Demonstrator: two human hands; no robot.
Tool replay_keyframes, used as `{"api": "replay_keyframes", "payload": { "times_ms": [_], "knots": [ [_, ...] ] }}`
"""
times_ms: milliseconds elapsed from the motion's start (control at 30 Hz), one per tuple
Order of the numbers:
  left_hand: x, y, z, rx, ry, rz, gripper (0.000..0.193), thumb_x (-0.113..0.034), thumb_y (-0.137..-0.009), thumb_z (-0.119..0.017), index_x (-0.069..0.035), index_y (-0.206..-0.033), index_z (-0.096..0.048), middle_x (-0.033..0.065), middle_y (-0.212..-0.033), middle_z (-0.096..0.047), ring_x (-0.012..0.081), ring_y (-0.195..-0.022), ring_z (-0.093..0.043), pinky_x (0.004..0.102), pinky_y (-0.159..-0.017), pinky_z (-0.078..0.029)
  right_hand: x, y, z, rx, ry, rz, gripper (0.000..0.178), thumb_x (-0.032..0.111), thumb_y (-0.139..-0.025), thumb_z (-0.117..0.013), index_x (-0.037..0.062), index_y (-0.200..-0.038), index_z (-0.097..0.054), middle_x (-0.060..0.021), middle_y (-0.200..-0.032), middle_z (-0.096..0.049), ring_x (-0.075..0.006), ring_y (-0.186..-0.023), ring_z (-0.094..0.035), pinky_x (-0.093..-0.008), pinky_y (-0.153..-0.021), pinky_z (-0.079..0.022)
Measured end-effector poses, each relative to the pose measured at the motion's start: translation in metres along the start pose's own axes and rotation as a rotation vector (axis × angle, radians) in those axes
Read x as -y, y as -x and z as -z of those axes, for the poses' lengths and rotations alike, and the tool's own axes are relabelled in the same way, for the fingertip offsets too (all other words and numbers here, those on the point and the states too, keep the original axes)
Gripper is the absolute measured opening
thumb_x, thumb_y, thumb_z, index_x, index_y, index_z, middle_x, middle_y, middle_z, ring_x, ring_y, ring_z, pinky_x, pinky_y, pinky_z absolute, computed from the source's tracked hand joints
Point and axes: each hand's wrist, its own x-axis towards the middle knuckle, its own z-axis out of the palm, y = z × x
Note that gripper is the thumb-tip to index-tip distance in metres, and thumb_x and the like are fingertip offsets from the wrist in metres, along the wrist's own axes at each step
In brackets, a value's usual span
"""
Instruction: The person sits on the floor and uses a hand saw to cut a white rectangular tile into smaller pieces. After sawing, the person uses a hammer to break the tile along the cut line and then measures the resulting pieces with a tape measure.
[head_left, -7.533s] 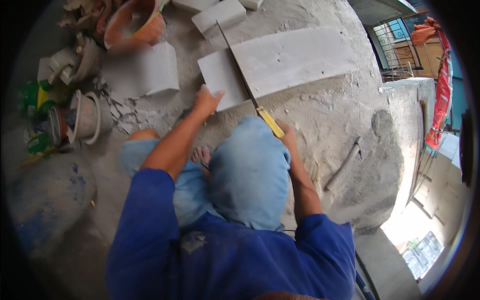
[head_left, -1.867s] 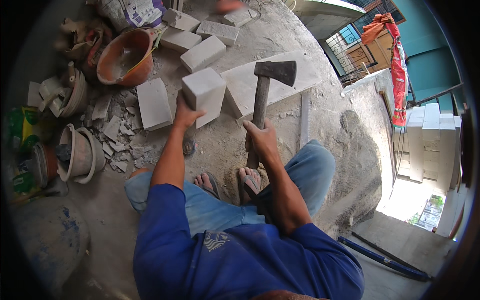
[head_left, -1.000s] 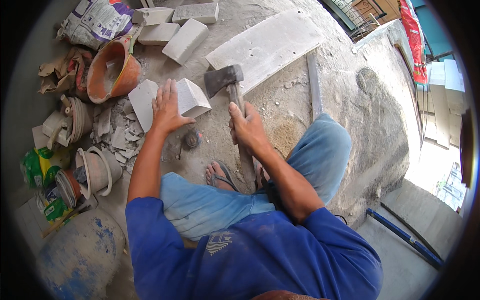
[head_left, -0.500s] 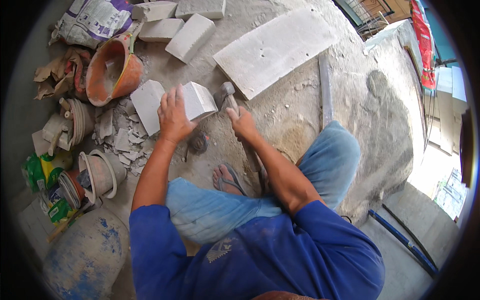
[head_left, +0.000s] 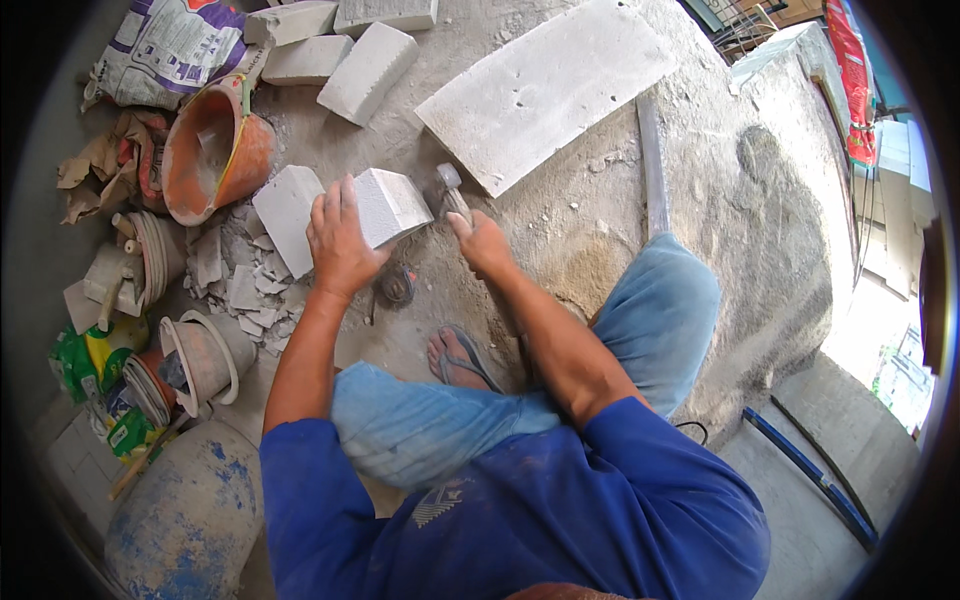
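My left hand [head_left: 343,243] grips a white lightweight block [head_left: 396,203], fingers along its left side and thumb at the near edge. A second white block piece [head_left: 286,212] stands just left of that hand. My right hand [head_left: 486,246] is closed around the handle of a hammer [head_left: 456,203]. Its head is just right of the held block's right end, and I cannot tell whether they touch. On the floor near my left wrist lies a small dark round tool [head_left: 397,287], partly covered by dust.
Broken white chips [head_left: 245,290] lie left of my left forearm, near an orange bucket [head_left: 262,148] and stacked pots [head_left: 205,350]. Further off are a large white slab [head_left: 548,95], several smaller blocks [head_left: 368,75] and a long metal bar [head_left: 653,165]. My sandalled foot [head_left: 460,357] is close below.
The hammer head has tilted slightly and shifted a little beside the block's right end. My left hand keeps its grip on the block. The whole view has shifted slightly.
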Motion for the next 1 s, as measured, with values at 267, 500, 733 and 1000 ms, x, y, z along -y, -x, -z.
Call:
{"api": "replay_keyframes", "payload": {
  "times_ms": [267, 500, 733, 1000],
  "knots": [
    [0.002, -0.002, -0.003, -0.031, -0.006, -0.023, 0.113, -0.031, -0.065, -0.091, -0.004, -0.157, -0.029, 0.0170, -0.153, -0.039, 0.0420, -0.138, -0.037, 0.0562, -0.112, -0.035, 0.056, 0.017, 0.040, -0.122, -0.213, 0.232, 0.055, 0.054, -0.101, -0.054, 0.0013, -0.113, -0.063, -0.0328, -0.102, -0.068, -0.0510, -0.100, -0.066, -0.0545, -0.086, -0.051],
    [0.002, -0.004, -0.002, -0.044, 0.013, -0.030, 0.113, -0.032, -0.065, -0.091, -0.004, -0.156, -0.030, 0.0178, -0.152, -0.039, 0.0426, -0.138, -0.036, 0.0565, -0.111, -0.036, -0.001, -0.008, 0.005, 0.041, 0.040, 0.046, 0.058, 0.056, -0.101, -0.054, -0.0002, -0.113, -0.062, -0.0340, -0.105, -0.067, -0.0517, -0.104, -0.064, -0.0567, -0.090, -0.049],
    [0.006, -0.003, -0.007, -0.057, -0.026, -0.051, 0.111, -0.034, -0.066, -0.090, -0.003, -0.155, -0.032, 0.0176, -0.151, -0.040, 0.0423, -0.137, -0.037, 0.0563, -0.110, -0.036, 0.056, -0.001, 0.035, -0.157, -0.209, 0.255, 0.045, 0.046, -0.103, -0.057, 0.0007, -0.107, -0.061, -0.0323, -0.089, -0.066, -0.0504, -0.090, -0.065, -0.0523, -0.077, -0.050],
    [0.002, 0.001, -0.003, -0.021, 0.000, -0.012, 0.113, -0.031, -0.064, -0.091, -0.001, -0.155, -0.030, 0.0223, -0.150, -0.041, 0.0458, -0.137, -0.037, 0.0544, -0.115, -0.033, 0.004, -0.014, 0.003, 0.045, -0.047, -0.015, 0.044, 0.044, -0.103, -0.057, 0.0005, -0.106, -0.061, -0.0307, -0.092, -0.067, -0.0506, -0.090, -0.065, -0.0516, -0.076, -0.051]
  ]
}}
